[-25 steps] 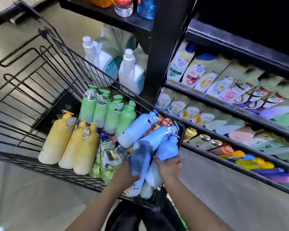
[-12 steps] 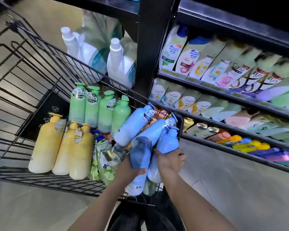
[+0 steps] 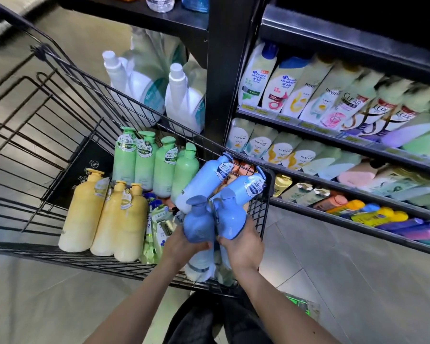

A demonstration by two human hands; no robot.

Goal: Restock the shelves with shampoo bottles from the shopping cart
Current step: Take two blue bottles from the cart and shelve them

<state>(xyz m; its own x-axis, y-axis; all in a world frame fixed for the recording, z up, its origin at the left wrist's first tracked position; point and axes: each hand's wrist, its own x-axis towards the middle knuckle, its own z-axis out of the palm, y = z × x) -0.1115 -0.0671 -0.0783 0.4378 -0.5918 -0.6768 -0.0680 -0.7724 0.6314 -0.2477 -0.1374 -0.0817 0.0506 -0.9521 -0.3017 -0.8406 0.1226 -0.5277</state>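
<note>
At lower centre of the frame we see the left hand (image 3: 181,247) and right hand (image 3: 243,247) each closed around a blue shampoo bottle (image 3: 199,224), lifted within the shopping cart (image 3: 60,135); shelves (image 3: 333,135) at right.

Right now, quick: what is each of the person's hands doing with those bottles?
Left hand: closed around a blue pump bottle, upright over the cart.
Right hand: closed around a second blue bottle beside it.

Both forearms are bare with no sleeves visible, above dark black trousers (image 3: 201,324).
</note>
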